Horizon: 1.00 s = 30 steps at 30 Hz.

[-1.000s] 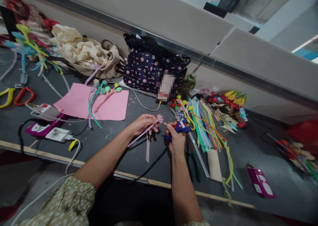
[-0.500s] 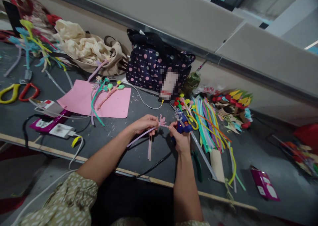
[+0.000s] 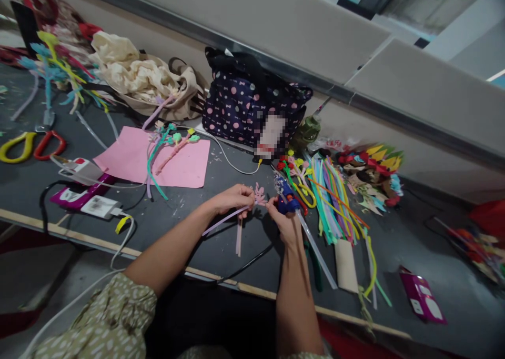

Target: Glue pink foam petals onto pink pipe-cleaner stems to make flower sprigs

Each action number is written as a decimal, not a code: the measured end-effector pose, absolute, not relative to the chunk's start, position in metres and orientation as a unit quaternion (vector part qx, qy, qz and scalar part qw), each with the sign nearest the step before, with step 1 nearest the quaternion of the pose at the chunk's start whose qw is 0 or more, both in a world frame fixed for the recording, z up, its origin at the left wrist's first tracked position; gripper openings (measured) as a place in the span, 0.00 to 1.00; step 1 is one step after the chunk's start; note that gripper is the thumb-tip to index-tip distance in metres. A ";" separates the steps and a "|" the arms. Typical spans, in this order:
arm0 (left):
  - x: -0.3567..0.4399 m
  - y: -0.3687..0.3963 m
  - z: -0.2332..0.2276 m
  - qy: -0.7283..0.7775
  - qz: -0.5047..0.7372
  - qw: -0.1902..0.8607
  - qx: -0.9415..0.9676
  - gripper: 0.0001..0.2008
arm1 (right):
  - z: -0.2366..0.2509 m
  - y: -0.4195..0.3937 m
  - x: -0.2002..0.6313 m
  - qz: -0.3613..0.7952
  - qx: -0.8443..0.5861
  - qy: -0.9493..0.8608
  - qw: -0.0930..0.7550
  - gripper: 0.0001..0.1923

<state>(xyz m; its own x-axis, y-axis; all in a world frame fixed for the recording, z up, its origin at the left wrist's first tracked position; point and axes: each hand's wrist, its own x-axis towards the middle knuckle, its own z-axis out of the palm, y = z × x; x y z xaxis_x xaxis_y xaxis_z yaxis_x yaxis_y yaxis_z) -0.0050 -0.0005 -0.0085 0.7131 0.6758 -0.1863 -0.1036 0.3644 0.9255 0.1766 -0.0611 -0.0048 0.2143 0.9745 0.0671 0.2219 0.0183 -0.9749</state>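
Note:
My left hand (image 3: 235, 200) is closed, pinching a pipe-cleaner flower with pink petals (image 3: 259, 195). A lilac stem (image 3: 224, 221) slants down-left from those fingers, and pale pink strands (image 3: 239, 238) hang beneath. Just right of the petals, my right hand (image 3: 284, 219) is closed around the blue glue gun (image 3: 288, 203), its grip mostly hidden behind the hand. The right fingertips are pinched close beside the petals; whether they touch them I cannot tell. A clear glue stick (image 3: 317, 251) runs out of the gun's rear toward the table's front edge.
Coloured pipe cleaners (image 3: 331, 196) lie to the right, above a beige roll (image 3: 346, 267). Finished pipe-cleaner stems rest on pink paper (image 3: 185, 164) at left. Scissors (image 3: 49, 144), a power bank with cables (image 3: 97, 205) and a dotted bag (image 3: 240, 101) also occupy the table.
The glue gun has turned slightly, and its glue stick's rear end has swung left, away from the beige roll. My left hand still holds the flower. The whole view has shifted a little.

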 end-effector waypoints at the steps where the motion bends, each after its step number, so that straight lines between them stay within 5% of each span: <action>1: -0.005 -0.001 -0.007 0.284 0.249 0.775 0.506 0.06 | -0.004 -0.061 0.176 0.366 -0.597 -0.504 0.506 0.10; 30: -0.005 0.000 -0.011 0.287 0.239 0.766 0.523 0.06 | 0.002 -0.065 0.169 0.260 -0.622 -0.564 0.477 0.12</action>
<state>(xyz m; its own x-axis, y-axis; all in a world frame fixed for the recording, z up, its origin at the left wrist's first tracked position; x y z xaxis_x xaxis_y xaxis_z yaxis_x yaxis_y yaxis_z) -0.0055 -0.0004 -0.0114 0.7201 0.6674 -0.1899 -0.0660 0.3383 0.9387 0.1687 -0.0647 0.0023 0.2286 0.9495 0.2149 0.4544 0.0912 -0.8861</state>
